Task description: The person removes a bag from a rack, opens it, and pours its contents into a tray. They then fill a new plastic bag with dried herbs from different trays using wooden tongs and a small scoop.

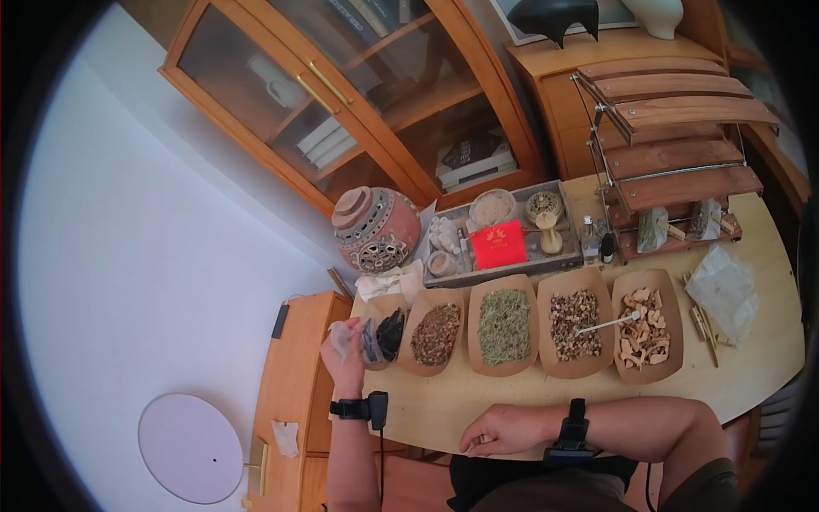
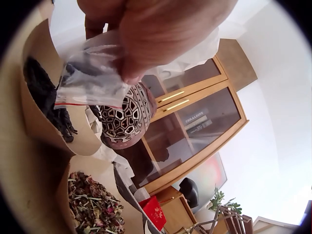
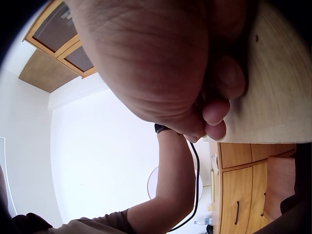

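At the left end of the row of trays, my left hand (image 1: 344, 367) pinches a clear zip bag (image 2: 92, 78) with a red line along its edge. The bag hangs open side down over a brown paper tray (image 2: 34, 44) of dark, dried strips (image 1: 390, 333), overlapping it in the left wrist view. My right hand (image 1: 508, 429) rests at the table's near edge, fingers loosely curled, holding nothing visible. Beside the dark strips stands a tray of mixed reddish dried herbs (image 1: 437, 334).
Further right are trays of green dried herb (image 1: 504, 327), brown chopped pieces (image 1: 574, 324) and pale slices (image 1: 646, 333), with a small white scale spoon (image 1: 610, 322) across two. Behind stand a pierced clay pot (image 1: 375, 230), a grey tray (image 1: 546, 264) and a wooden rack (image 1: 682, 162). A plastic bag (image 1: 723, 290) lies right.
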The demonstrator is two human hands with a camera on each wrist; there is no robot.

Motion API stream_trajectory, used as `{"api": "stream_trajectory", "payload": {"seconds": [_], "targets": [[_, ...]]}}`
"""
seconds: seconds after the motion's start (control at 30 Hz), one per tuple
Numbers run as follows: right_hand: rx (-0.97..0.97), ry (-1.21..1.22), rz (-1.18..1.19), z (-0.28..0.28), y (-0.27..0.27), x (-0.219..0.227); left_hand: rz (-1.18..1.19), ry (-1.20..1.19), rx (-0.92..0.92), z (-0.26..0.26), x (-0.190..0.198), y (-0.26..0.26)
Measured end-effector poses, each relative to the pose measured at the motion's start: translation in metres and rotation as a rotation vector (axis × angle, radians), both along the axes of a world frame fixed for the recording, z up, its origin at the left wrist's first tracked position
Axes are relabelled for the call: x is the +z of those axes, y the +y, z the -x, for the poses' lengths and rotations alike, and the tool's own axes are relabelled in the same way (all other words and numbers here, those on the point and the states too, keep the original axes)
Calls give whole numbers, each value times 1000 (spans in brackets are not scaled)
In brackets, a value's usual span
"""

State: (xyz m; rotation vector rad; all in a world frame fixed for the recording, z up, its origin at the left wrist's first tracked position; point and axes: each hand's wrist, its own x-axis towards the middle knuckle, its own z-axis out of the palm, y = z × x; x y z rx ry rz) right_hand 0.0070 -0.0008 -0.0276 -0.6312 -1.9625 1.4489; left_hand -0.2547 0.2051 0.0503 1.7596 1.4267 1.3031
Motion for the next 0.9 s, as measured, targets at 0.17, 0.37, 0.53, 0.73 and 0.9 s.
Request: {"api": "stream_trajectory", "payload": {"seconds": [0.17, 0.37, 0.53, 0.73, 0.9], "targets": [[-6, -10, 0, 0, 0, -1, -71, -78, 30, 7, -10, 4], [14, -20, 16, 0, 0, 1, -95, -127, 67, 6, -5, 0], [8, -51, 11, -2, 0, 7, -98, -183, 110, 3, -7, -6], [1, -65, 13, -2, -2, 9, -99, -294, 114, 1, -17, -10], [-39, -148, 44, 0, -7, 30, -100, -414, 91, 5, -18, -12]]}}
